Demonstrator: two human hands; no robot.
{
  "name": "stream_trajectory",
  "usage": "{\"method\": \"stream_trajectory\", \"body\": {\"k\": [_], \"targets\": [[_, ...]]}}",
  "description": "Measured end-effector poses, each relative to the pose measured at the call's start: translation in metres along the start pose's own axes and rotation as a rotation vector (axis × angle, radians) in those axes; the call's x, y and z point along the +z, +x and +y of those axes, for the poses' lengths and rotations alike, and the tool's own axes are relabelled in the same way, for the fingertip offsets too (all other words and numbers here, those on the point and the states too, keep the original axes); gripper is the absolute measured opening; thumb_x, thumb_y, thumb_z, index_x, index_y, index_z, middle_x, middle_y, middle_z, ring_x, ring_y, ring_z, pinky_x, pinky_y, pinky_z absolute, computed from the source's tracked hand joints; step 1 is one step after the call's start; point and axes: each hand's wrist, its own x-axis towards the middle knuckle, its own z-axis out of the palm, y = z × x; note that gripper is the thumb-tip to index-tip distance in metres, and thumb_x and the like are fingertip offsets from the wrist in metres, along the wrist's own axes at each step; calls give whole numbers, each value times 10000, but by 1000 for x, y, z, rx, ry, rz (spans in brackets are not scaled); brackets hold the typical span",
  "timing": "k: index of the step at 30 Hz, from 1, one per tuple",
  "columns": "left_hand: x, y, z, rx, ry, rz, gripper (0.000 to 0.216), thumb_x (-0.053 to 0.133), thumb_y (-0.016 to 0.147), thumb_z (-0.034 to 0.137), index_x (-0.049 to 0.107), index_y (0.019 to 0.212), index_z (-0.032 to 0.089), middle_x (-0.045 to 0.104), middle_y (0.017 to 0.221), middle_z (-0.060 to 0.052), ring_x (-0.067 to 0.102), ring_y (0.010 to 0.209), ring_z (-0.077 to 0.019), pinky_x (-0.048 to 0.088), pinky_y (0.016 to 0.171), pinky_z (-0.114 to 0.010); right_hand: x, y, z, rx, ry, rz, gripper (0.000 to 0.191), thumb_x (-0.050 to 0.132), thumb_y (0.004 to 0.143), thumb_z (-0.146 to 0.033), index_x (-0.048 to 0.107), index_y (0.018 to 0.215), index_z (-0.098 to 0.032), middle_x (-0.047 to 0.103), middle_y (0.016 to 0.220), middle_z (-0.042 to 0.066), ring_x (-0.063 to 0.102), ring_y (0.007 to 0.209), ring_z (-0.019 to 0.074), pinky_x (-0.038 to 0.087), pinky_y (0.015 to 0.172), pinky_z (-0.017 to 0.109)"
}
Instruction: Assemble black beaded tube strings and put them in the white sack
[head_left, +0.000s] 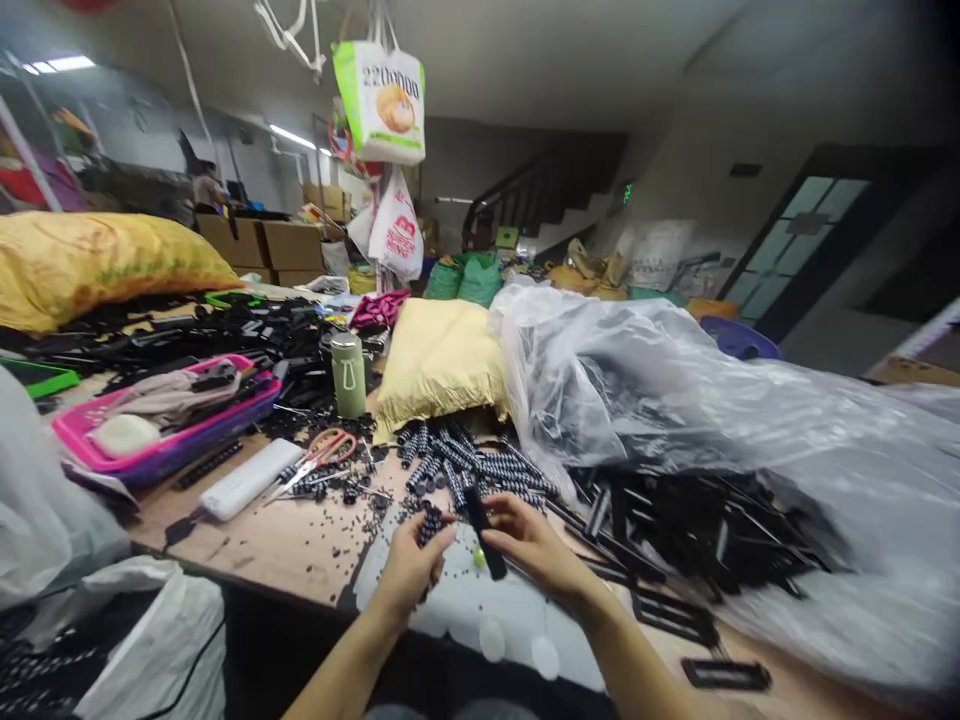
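Observation:
My left hand [409, 562] is closed around a short black cylinder with pale spots [431, 524]. In my right hand [531, 540], a plain black bar [484, 535] is pinched between thumb and fingers, held nearly upright. The two pieces are close together but apart. Just beyond my hands lies a pile of similar spotted black cylinders [457, 465]. Beneath my hands a pale sheet [517, 610] covers the table's front edge, and a small yellow-green object [479, 556] shows near the bar.
Orange-handled scissors [330, 447], a white oblong device [251, 480] and a green bottle [348, 375] are to the left, beside a pink basket [142, 455]. Clear plastic [675, 400] drapes over black parts [712, 530] at right. A yellow sack [442, 355] lies behind the pile.

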Motion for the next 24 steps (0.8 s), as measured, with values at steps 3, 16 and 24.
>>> {"method": "stream_trajectory", "body": {"k": [3, 16, 24], "targets": [[1, -6, 10, 1, -50, -9, 476, 663, 599, 474, 542, 903, 129, 381, 349, 92, 310, 298, -46, 222, 310, -146, 24, 6, 1, 7, 260, -4, 336, 649, 670, -363, 489, 910, -191, 588, 788, -12, 551, 744, 116, 420, 671, 246], [-13, -5, 19, 354, 280, 214, 241, 604, 667, 421, 544, 617, 193, 500, 530, 4, 462, 511, -120, 397, 504, -226, 46, 2, 18, 194, 77, 311, 536, 536, 670, -611, 473, 1000, -194, 582, 864, 49, 567, 739, 160, 416, 588, 265], [-2, -2, -4, 646, 411, 120, 208, 499, 741, 390, 650, 725, 248, 594, 742, -103, 559, 705, -226, 444, 688, -315, 59, 24, 37, 382, 661, 4, 587, 505, 583, -719, 509, 820, -182, 612, 707, 38, 621, 676, 173, 442, 614, 270]]}}
